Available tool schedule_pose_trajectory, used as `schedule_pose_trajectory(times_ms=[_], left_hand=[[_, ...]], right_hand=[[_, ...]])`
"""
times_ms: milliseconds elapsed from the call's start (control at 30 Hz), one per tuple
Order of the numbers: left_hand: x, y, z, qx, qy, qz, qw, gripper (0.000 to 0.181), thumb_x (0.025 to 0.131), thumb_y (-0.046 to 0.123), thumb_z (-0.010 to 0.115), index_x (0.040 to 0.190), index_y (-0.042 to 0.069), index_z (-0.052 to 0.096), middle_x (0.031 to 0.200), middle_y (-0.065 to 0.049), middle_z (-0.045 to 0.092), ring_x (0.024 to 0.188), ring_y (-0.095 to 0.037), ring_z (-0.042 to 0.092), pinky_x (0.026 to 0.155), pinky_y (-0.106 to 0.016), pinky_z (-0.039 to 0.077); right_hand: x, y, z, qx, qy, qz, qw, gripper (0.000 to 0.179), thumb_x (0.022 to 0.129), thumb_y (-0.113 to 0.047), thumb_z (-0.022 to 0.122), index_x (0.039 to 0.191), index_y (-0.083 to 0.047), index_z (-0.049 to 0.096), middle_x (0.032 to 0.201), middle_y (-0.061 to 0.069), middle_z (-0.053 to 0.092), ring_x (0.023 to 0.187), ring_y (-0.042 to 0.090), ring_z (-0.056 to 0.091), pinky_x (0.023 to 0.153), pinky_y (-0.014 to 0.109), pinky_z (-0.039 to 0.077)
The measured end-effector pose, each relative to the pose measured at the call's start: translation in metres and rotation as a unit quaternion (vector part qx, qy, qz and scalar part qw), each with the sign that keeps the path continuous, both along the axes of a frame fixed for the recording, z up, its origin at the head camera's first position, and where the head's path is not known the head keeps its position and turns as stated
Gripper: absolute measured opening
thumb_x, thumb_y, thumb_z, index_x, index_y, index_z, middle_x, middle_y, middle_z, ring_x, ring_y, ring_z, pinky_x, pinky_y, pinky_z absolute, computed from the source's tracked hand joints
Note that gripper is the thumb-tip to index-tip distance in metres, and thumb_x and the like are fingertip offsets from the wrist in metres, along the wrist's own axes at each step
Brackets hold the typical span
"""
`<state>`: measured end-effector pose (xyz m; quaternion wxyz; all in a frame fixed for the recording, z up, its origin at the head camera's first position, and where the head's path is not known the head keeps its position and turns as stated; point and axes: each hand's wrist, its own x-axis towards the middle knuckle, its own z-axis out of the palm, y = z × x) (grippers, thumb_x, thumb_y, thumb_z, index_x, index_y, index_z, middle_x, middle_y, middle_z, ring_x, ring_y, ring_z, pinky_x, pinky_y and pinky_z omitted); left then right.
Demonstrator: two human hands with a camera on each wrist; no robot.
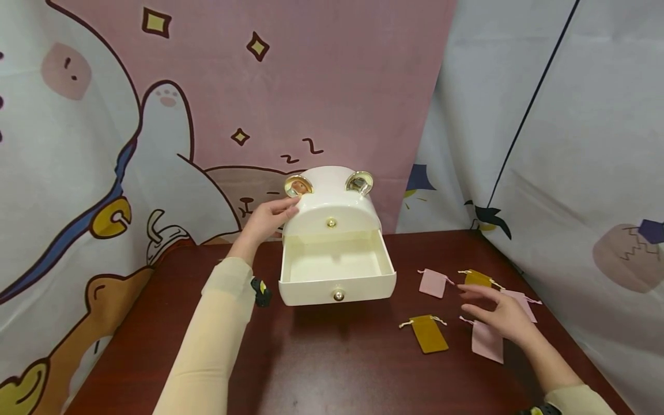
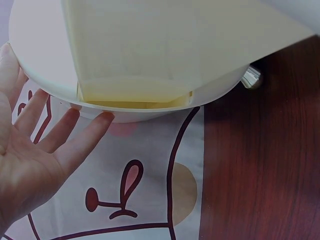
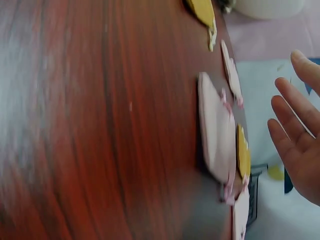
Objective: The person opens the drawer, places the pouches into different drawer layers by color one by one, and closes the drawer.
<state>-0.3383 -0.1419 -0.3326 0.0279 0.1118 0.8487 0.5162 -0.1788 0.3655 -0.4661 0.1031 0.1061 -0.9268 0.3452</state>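
A glossy white storage box (image 1: 327, 207) with a rounded top and two gold-rimmed ears stands at the table's back middle. Its lower drawer (image 1: 338, 293) is pulled out towards me, and a small upper front with a gold knob (image 1: 331, 222) sits above it. My left hand (image 1: 270, 218) touches the box's left side below the ear; in the left wrist view its extended fingers (image 2: 90, 137) reach the edge. Over the drawstring pouches at the right hovers my right hand (image 1: 500, 316), fingers loosely spread and holding nothing. Partly beneath it lies a pink pouch (image 1: 486, 343).
A mustard pouch (image 1: 429, 334) lies right of the drawer, with a pink pouch (image 1: 432, 283) behind it. Farther right are another mustard pouch (image 1: 477, 278) and a pink one (image 1: 523, 304). Printed cloth (image 1: 337, 75) hangs behind and beside the dark red table (image 1: 321, 369).
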Motion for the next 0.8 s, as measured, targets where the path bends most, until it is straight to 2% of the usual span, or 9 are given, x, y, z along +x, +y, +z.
schedule_pose_trajectory(times_ms=[33, 100, 233, 267, 367, 433, 533, 667, 800], left_hand=[[0.0, 0.0, 0.0, -0.001, 0.0, 0.0, 1.0, 0.048, 0.095, 0.046, 0.063, 0.141, 0.031, 0.058, 0.137, -0.007, 0.058, 0.108, -0.029, 0.063, 0.079, -0.046, 0.058], [0.0, 0.0, 0.0, -0.001, -0.001, 0.001, 1.0, 0.048, 0.095, 0.046, 0.063, 0.14, 0.031, 0.059, 0.136, -0.007, 0.058, 0.108, -0.029, 0.063, 0.079, -0.046, 0.058], [0.0, 0.001, -0.001, -0.002, 0.001, 0.002, 1.0, 0.048, 0.095, 0.046, 0.063, 0.14, 0.031, 0.059, 0.136, -0.007, 0.059, 0.108, -0.029, 0.063, 0.079, -0.046, 0.058], [0.0, 0.001, 0.0, -0.002, 0.002, 0.002, 1.0, 0.048, 0.095, 0.046, 0.063, 0.14, 0.031, 0.059, 0.136, -0.007, 0.059, 0.108, -0.029, 0.063, 0.079, -0.046, 0.058], [0.001, 0.001, 0.0, -0.001, 0.002, 0.003, 1.0, 0.048, 0.095, 0.046, 0.063, 0.141, 0.03, 0.059, 0.136, -0.007, 0.059, 0.108, -0.029, 0.063, 0.079, -0.046, 0.058], [0.002, 0.001, 0.0, -0.001, 0.002, 0.004, 1.0, 0.048, 0.095, 0.046, 0.063, 0.14, 0.03, 0.059, 0.135, -0.007, 0.059, 0.108, -0.029, 0.064, 0.079, -0.046, 0.058], [0.002, 0.001, 0.001, -0.001, 0.001, 0.005, 1.0, 0.048, 0.095, 0.046, 0.063, 0.14, 0.031, 0.059, 0.136, -0.007, 0.059, 0.108, -0.029, 0.064, 0.08, -0.046, 0.058], [0.002, 0.001, 0.001, 0.0, -0.001, 0.006, 1.0, 0.048, 0.095, 0.046, 0.063, 0.141, 0.031, 0.058, 0.136, -0.007, 0.058, 0.108, -0.029, 0.063, 0.08, -0.047, 0.058], [0.001, 0.002, 0.0, 0.0, -0.003, 0.008, 1.0, 0.049, 0.094, 0.047, 0.064, 0.14, 0.032, 0.058, 0.136, -0.006, 0.058, 0.108, -0.029, 0.063, 0.081, -0.048, 0.057]], right_hand=[[0.0, 0.004, -0.001, -0.003, -0.007, -0.001, 1.0, 0.042, 0.089, -0.026, 0.077, 0.127, -0.011, 0.068, 0.118, 0.01, 0.069, 0.092, -0.004, 0.056, 0.073, 0.018, 0.05], [0.001, 0.01, -0.002, 0.001, -0.017, -0.008, 0.9998, 0.043, 0.088, -0.028, 0.077, 0.127, -0.011, 0.068, 0.118, 0.01, 0.069, 0.092, -0.007, 0.054, 0.072, 0.019, 0.051], [0.002, 0.021, -0.005, 0.015, -0.034, -0.014, 0.9992, 0.047, 0.087, -0.031, 0.079, 0.127, -0.008, 0.067, 0.114, 0.01, 0.07, 0.092, 0.0, 0.055, 0.072, 0.028, 0.051], [0.003, 0.023, -0.007, 0.024, -0.031, -0.014, 0.9991, 0.048, 0.086, -0.031, 0.079, 0.126, -0.008, 0.068, 0.113, 0.009, 0.071, 0.101, -0.001, 0.053, 0.078, 0.027, 0.05], [0.002, 0.029, -0.012, 0.025, -0.026, 0.007, 0.9993, 0.048, 0.084, -0.027, 0.081, 0.124, -0.005, 0.069, 0.114, 0.011, 0.07, 0.103, 0.0, 0.055, 0.082, 0.022, 0.047], [0.001, 0.032, -0.016, 0.019, -0.023, 0.018, 0.9994, 0.047, 0.083, -0.025, 0.083, 0.123, -0.004, 0.069, 0.116, 0.012, 0.069, 0.102, -0.002, 0.056, 0.081, 0.013, 0.044], [0.001, 0.036, -0.021, 0.009, -0.024, 0.042, 0.9988, 0.046, 0.082, -0.02, 0.083, 0.122, -0.001, 0.069, 0.117, 0.015, 0.068, 0.102, -0.001, 0.058, 0.081, 0.011, 0.044], [0.001, 0.04, -0.027, 0.019, -0.039, 0.046, 0.998, 0.047, 0.082, -0.021, 0.083, 0.122, -0.001, 0.069, 0.118, 0.015, 0.067, 0.1, 0.001, 0.059, 0.08, 0.017, 0.049], [0.002, 0.042, -0.03, 0.038, -0.061, 0.033, 0.9969, 0.048, 0.083, -0.025, 0.082, 0.124, -0.004, 0.069, 0.12, 0.015, 0.065, 0.1, 0.003, 0.057, 0.079, 0.022, 0.05]])
